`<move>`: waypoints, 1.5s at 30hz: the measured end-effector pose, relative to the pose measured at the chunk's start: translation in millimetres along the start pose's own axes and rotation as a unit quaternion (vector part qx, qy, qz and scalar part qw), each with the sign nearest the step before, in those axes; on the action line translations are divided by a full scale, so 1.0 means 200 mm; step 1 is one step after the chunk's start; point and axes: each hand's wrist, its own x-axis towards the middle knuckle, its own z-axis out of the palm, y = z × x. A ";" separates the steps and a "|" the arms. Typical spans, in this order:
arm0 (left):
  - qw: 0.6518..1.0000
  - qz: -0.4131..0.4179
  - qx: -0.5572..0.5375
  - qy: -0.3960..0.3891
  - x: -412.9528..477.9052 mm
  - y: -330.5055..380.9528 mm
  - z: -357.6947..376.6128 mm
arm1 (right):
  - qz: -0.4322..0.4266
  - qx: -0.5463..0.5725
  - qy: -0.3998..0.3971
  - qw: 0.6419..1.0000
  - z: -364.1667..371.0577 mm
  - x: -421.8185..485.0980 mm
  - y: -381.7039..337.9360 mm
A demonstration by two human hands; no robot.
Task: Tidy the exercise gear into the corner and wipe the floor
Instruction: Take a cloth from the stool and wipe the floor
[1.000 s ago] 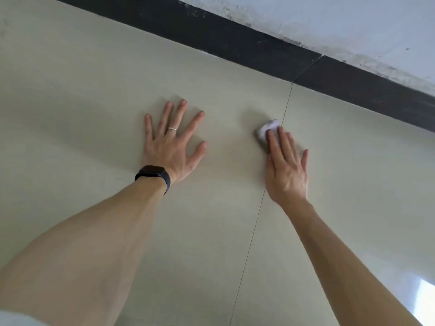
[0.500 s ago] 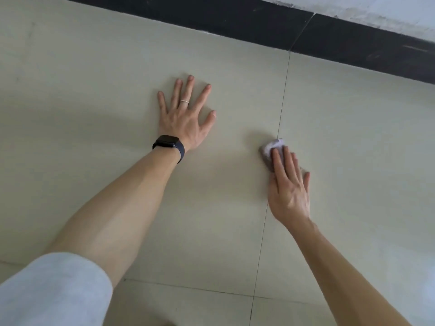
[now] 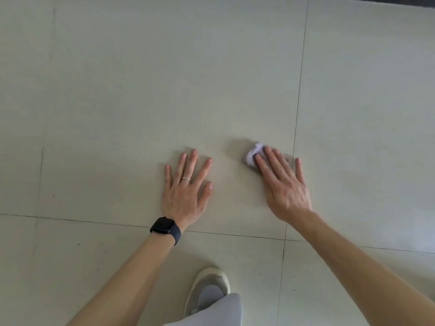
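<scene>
A small crumpled white cloth lies on the pale beige floor tiles. My right hand presses it down with straight fingers; most of the cloth is hidden under the fingers and only its far left end shows. My left hand lies flat on the tile to the left of it, fingers spread, with a ring on one finger and a black watch on the wrist. No exercise gear is in view.
A dark skirting strip runs along the top right edge. My pale shoe and grey trouser leg stand at the bottom centre, just behind the hands. Grout lines cross near my wrists.
The view has tilted down and pulled back from the wall. My right hand has slid the cloth toward me and leftward across the grout line. My left hand has shifted back too.
</scene>
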 end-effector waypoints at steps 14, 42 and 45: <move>0.997 -0.076 -0.034 -0.007 0.13 -0.31 -0.17 | -0.128 -0.056 -0.005 0.990 0.02 0.26 -0.19; 0.990 -0.128 -0.035 0.051 1.02 -0.71 -0.41 | -0.036 -0.061 0.003 0.997 -0.26 1.35 -0.15; 0.990 -0.126 -0.022 0.053 1.02 -0.71 -0.40 | 0.274 0.075 0.070 0.956 -0.34 1.67 -0.15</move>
